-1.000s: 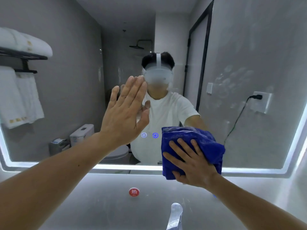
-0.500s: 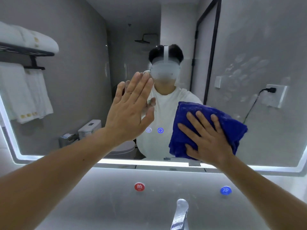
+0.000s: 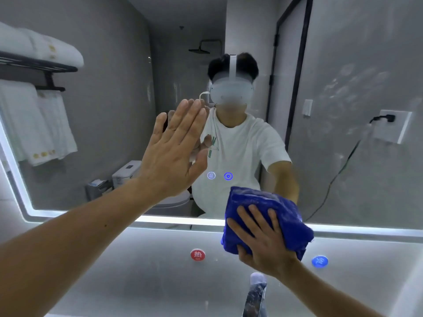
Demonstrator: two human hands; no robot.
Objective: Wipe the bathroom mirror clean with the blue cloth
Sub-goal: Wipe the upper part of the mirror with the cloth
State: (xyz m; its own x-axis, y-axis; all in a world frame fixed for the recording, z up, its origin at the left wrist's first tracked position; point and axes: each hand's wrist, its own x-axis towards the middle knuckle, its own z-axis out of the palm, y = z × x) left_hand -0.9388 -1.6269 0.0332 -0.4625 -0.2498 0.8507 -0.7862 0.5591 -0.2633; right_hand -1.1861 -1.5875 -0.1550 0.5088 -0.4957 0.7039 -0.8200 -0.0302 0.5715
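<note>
The bathroom mirror (image 3: 114, 133) fills the wall ahead, framed by a lit white strip, with smudges on its right part. My left hand (image 3: 174, 152) lies flat against the glass near the middle, fingers straight and pointing up. My right hand (image 3: 261, 239) presses the folded blue cloth (image 3: 281, 213) against the mirror's lower edge, fingers spread over the cloth. The cloth overlaps the lit strip and hangs a little below it.
Below the mirror, a grey wall panel carries a red round button (image 3: 197, 254) and a blue round button (image 3: 319, 261). A chrome tap (image 3: 255, 294) rises at the bottom centre. Two small lit icons (image 3: 219, 176) glow on the glass. Towels and a toilet show only as reflections.
My right hand has slid the blue cloth down and to the left, from mid-glass to the mirror's bottom edge. My left hand stays flat on the glass.
</note>
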